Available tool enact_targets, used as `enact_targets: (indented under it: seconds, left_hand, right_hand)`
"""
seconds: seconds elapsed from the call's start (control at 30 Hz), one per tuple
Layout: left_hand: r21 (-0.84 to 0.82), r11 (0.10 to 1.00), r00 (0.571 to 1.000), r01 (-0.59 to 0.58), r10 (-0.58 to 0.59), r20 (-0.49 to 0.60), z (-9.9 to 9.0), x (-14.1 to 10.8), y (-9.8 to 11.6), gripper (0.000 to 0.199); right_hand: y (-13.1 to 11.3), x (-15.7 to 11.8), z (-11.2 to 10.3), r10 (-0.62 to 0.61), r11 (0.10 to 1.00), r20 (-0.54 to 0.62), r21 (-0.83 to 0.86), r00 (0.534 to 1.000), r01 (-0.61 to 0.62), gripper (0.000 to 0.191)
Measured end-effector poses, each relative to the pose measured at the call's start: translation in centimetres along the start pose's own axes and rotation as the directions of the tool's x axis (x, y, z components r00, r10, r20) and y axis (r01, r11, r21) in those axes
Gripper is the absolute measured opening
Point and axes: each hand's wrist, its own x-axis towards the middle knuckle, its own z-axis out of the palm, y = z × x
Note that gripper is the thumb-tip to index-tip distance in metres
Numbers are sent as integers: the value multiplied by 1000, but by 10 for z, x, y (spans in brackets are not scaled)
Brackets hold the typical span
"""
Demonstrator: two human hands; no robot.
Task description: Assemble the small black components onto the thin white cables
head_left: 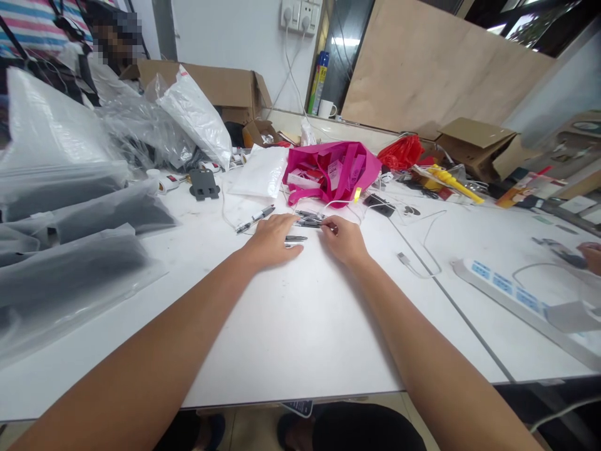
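Note:
Several dark and silver pens (308,218) lie in a small bunch on the white table (300,338), between my two hands. My left hand (272,241) rests at the left end of the bunch, palm down, fingers stretched out and thumb apart. A single pen (295,238) lies between its thumb and forefinger. Just beyond that hand are more pens (256,218), lying at a slant. At the bunch's right end, my right hand (345,239) has its fingers curled and pinched on the tip of a pen; the fingers partly hide it.
A pink bag (333,169) filled with small packets stands behind the pens. Grey plastic-wrapped packages (70,263) are stacked at left. To the right lie a cable (422,266) and a power strip (507,294). Another person's hand (590,255) shows at the right edge.

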Motion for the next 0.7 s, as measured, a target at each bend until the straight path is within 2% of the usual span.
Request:
enact_targets:
  seconds: [0.13, 0.43, 0.53, 0.6, 0.7]
  left_hand:
    - [59, 998, 993, 13, -20, 115, 3, 4, 1, 74]
    - [33, 999, 996, 2, -5, 86, 5, 6, 1, 76]
    - [-9, 1000, 999, -7, 7, 36, 5, 5, 2, 71]
    - [-51, 999, 1000, -5, 4, -27, 6, 5, 3, 68]
    - [-135, 991, 994, 23, -37, -101, 6, 5, 7, 66]
  right_hand:
    - [-1, 3, 5, 0, 999, -16, 33, 1000, 1, 17]
    - [-8, 1, 8, 35, 996, -17, 89, 999, -33, 17]
    - [-6, 3, 9, 65, 989, -37, 135, 997, -59, 18]
    - [-5, 5, 9, 107, 968, -40, 232, 993, -95, 20]
    - [-7, 8, 7, 223, 858, 58, 462, 973, -224, 20]
